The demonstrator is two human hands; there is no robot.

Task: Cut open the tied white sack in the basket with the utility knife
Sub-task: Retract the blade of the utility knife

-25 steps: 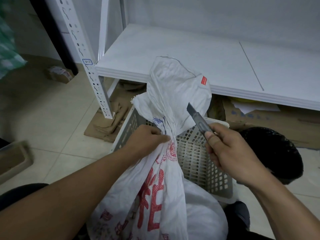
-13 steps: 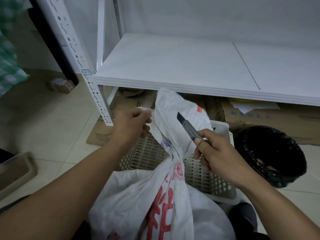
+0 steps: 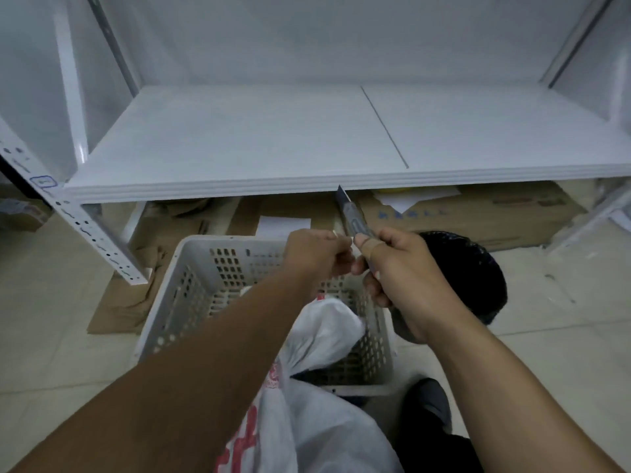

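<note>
White sack is lying in the basket, neck apparently knotted. My right hand is fisting the utility knife, blade up; left hand is pinching something small and pale. Next: regrip the neck, cut away from fingers.

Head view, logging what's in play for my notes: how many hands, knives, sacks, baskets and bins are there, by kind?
Hands: 2, left hand and right hand
Grey utility knife: 1
White woven sack with red print: 1
White perforated plastic basket: 1
Black-lined round bin: 1
Total: 6
</note>
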